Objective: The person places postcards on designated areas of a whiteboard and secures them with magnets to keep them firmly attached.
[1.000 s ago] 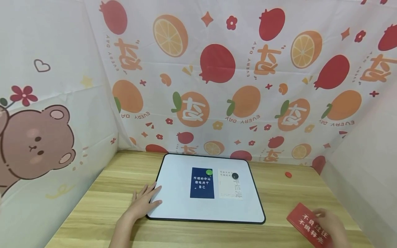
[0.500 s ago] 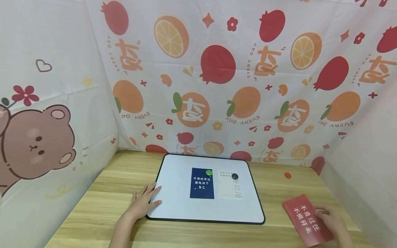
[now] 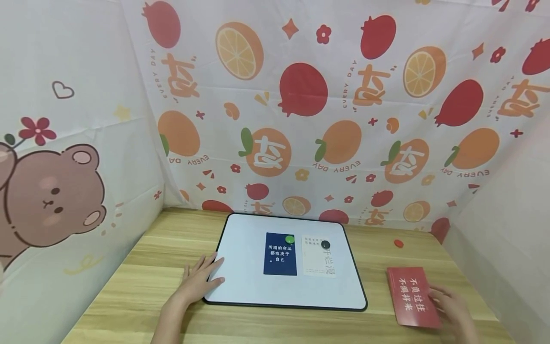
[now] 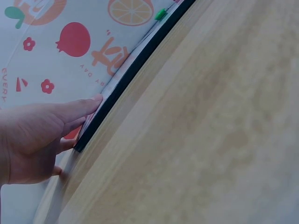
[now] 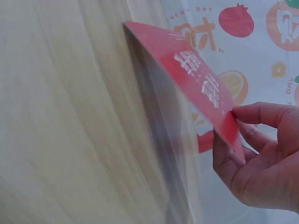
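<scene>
My right hand (image 3: pixel 449 306) pinches the edge of a red card (image 3: pixel 412 296) with white Chinese characters, at the right of the table. In the right wrist view the card (image 5: pixel 187 70) tilts, its near side raised by the fingers and its far corner close to the wood. My left hand (image 3: pixel 197 282) rests spread on the left edge of a black-framed whiteboard (image 3: pixel 240 286), fingertips on the white surface. A navy card (image 3: pixel 279 265) lies on the board under a green magnet (image 3: pixel 290 239); beside it a cream card (image 3: pixel 313 260) sits under a black magnet (image 3: pixel 325 244).
A red magnet (image 3: pixel 398 243) lies on the wooden table (image 3: pixel 133 286) to the right of the board, beyond the red card. Fabric with fruit prints (image 3: pixel 302 89) hangs behind the table, and white fabric walls (image 3: pixel 507 229) stand at both sides.
My right hand has moved slightly, and the red card in it has turned from slanted to nearly upright in the head view, shifting up and left. The left hand has stayed on the board.
</scene>
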`<control>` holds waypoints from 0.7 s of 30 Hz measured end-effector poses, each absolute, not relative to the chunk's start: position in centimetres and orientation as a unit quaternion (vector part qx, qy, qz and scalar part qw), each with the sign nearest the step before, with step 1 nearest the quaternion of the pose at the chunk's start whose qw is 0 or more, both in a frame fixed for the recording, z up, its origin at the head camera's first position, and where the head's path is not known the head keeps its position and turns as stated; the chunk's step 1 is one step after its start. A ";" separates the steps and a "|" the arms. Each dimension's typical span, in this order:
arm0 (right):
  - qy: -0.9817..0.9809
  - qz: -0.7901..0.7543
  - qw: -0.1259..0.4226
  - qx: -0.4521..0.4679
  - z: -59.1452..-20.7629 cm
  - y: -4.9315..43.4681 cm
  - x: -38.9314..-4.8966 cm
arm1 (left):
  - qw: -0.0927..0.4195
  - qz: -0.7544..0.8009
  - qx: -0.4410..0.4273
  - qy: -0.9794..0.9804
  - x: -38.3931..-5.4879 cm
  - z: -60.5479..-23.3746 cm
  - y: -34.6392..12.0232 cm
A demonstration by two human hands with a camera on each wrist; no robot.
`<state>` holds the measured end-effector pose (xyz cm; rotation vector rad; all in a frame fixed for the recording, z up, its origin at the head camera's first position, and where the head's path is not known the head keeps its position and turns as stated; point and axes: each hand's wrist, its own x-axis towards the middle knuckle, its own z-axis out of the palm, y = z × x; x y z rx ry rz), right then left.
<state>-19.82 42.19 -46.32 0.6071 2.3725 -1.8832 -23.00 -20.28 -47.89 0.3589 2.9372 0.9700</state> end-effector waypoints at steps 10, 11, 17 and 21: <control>0.762 -0.618 0.026 0.192 -46.6 40.9 -20.6 | 0.014 0.311 0.114 0.943 -22.8 -48.0 -20.4; 0.762 -0.619 0.027 0.191 -46.6 40.7 -20.6 | 0.013 0.311 0.114 0.943 -22.8 -47.9 -20.4; 0.761 -0.621 0.028 0.188 -46.7 39.6 -20.9 | 0.007 0.308 0.114 0.944 -22.9 -48.1 -20.5; 0.749 -0.638 0.026 0.177 -46.6 38.9 -21.0 | -0.002 0.314 0.118 0.942 -23.1 -48.5 -20.5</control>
